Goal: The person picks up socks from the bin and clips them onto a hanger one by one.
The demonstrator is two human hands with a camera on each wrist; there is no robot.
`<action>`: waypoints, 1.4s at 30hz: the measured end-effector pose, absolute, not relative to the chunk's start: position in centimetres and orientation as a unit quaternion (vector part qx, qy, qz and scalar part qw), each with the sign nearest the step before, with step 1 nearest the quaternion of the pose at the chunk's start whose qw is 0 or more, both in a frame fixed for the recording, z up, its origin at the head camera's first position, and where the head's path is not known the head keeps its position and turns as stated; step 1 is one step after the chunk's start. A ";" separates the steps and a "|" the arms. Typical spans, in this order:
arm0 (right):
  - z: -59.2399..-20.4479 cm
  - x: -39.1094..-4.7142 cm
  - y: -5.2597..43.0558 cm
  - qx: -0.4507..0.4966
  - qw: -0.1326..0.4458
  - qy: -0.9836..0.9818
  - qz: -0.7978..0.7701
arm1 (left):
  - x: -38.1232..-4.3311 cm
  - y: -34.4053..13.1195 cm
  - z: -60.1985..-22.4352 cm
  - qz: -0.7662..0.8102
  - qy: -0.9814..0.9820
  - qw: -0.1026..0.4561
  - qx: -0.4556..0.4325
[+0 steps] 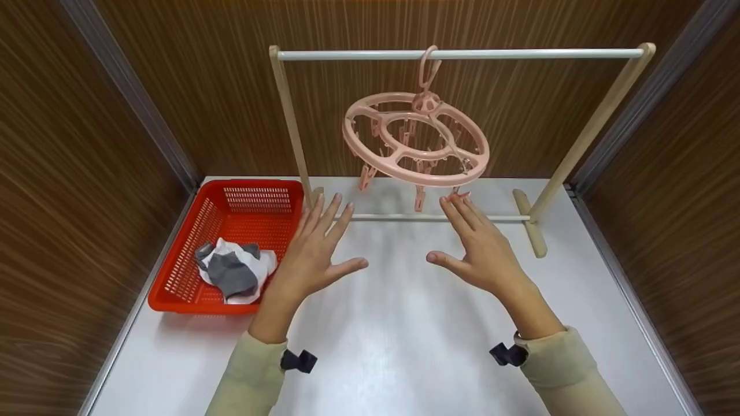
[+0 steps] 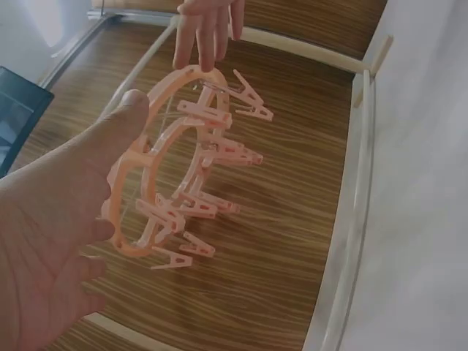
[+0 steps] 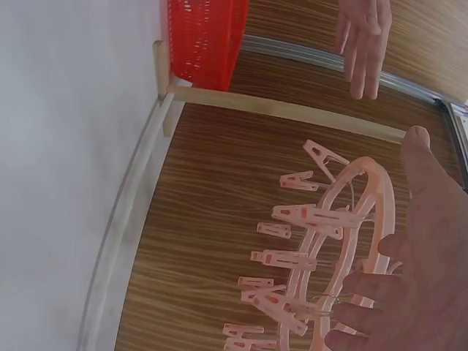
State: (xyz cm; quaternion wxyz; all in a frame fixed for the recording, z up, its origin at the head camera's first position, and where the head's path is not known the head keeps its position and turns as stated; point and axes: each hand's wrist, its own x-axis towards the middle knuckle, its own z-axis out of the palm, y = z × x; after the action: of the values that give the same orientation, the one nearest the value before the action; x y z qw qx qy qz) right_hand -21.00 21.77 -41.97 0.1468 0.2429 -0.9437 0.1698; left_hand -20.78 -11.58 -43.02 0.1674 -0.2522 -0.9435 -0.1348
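I see pale khaki sleeves (image 1: 245,375) at the bottom of the frame, left and right of centre, a small, angular black device (image 1: 299,361) by each cuff (image 1: 546,349).

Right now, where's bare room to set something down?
The white tabletop is bare between the sleeves, in front of the low white bar. At left, the red basket holding cloth crowds it; the pink hanger takes space above that bar.

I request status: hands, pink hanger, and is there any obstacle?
Left hand, right hand: open, holding nothing. Pink hanger: hanging on top bar. Grey-and-white cloth: in red basket. No obstacle seen between hands and hanger.
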 end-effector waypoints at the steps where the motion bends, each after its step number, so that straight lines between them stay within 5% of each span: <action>1: -41.8 -21.1 21.6 0.242 0.150 -0.943 0.174 | -21.1 -11.3 -42.8 -0.141 -0.942 0.168 -0.254; 10: -40.5 -21.2 20.5 0.237 0.180 -0.936 0.187 | -24.6 -9.3 -39.8 -0.160 -0.929 0.197 -0.269; 19: -38.9 -22.7 20.2 0.257 0.337 -0.885 0.191 | -27.0 -6.3 -37.0 -0.120 -0.903 0.253 -0.326; 30: -40.0 -27.5 20.5 0.260 0.442 -0.835 0.199 | -29.0 -3.1 -37.8 -0.065 -0.897 0.254 -0.356; 42: -40.2 -29.1 21.2 0.253 0.396 -0.856 0.214 | -30.4 -3.4 -37.8 -0.057 -0.898 0.251 -0.357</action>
State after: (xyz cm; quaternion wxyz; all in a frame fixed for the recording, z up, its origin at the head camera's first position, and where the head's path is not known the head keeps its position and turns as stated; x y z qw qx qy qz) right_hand -29.12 21.24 -40.16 0.3961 0.2529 -0.8565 0.2135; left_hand -30.35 -3.43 -37.83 0.2506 -0.3570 -0.8981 -0.0569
